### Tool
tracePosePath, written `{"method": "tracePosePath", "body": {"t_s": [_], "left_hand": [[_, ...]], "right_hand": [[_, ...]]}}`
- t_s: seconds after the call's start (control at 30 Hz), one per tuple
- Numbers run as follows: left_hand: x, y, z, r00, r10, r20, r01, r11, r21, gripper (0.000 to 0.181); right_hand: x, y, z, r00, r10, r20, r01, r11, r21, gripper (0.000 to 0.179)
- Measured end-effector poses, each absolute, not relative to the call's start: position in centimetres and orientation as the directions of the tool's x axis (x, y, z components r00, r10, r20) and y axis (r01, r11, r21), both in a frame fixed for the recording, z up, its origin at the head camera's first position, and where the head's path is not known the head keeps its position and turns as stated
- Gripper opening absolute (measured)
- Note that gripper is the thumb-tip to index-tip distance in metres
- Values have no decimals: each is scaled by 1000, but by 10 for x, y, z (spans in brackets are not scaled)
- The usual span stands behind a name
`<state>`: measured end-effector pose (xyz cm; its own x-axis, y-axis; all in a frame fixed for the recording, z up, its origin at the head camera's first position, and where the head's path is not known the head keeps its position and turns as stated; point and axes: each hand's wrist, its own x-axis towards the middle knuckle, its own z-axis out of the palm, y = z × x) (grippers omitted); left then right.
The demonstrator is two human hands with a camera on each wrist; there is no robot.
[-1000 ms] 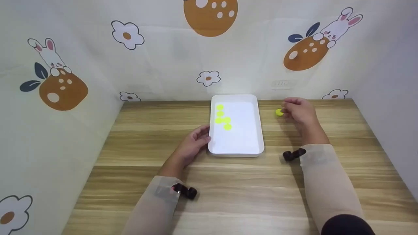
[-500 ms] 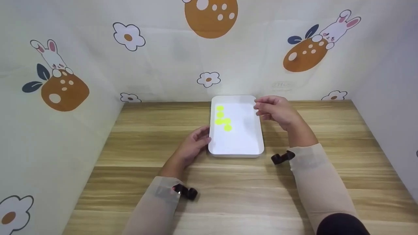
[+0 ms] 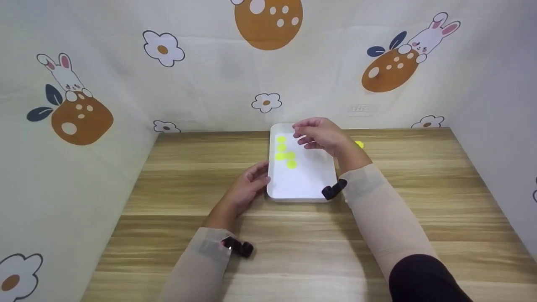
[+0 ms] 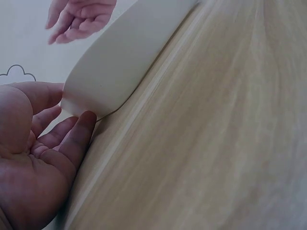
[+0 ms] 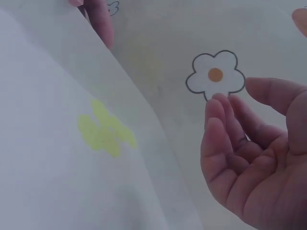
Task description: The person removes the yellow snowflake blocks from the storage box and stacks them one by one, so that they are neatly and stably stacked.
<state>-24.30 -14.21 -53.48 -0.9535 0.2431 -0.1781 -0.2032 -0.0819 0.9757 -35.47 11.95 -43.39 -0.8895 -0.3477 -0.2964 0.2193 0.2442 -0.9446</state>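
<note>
A white rectangular tray [image 3: 308,180] lies on the wooden table, with several flat yellow round pieces [image 3: 281,147] grouped at its left inside. My left hand [image 3: 247,188] touches the tray's left side; in the left wrist view, fingertips [image 4: 88,120] meet its outer wall. Over the tray's far right part is my right hand [image 3: 321,136], fingers loosely bent and holding nothing visible. The right wrist view shows its thumb apart from the other fingers. Another yellow round piece [image 3: 359,144] lies right of the tray, partly hidden behind the right wrist.
Behind the table [image 3: 201,144] hangs a pale cloth [image 3: 209,84] printed with flowers, rabbits and orange fruit. Pale walls [image 3: 495,105] rise at both sides. A small black camera mount [image 3: 333,189] sticks out from the right sleeve, overlapping the tray's near right corner.
My right hand has travelled left, from beside the yellow piece on the table to above the tray. That piece stays on the table. My left hand keeps its place at the tray's side.
</note>
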Motion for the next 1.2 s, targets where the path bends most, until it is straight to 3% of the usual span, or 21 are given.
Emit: {"method": "tracePosePath", "body": {"t_s": [0.4, 0.73, 1.2], "left_hand": [[-244, -140, -535, -955, 239, -177, -201, -80, 976, 61], [-243, -139, -534, -954, 252, -165, -195, -101, 975, 60], [-243, -141, -535, -956, 246, -161, -191, -106, 976, 60]], "right_hand": [[-385, 96, -464, -859, -342, -380, 278, 311, -909, 42], [-390, 91, -487, -919, -256, -298, 164, 438, -884, 34], [-387, 96, -496, -878, -341, -335, 102, 550, -829, 35]]}}
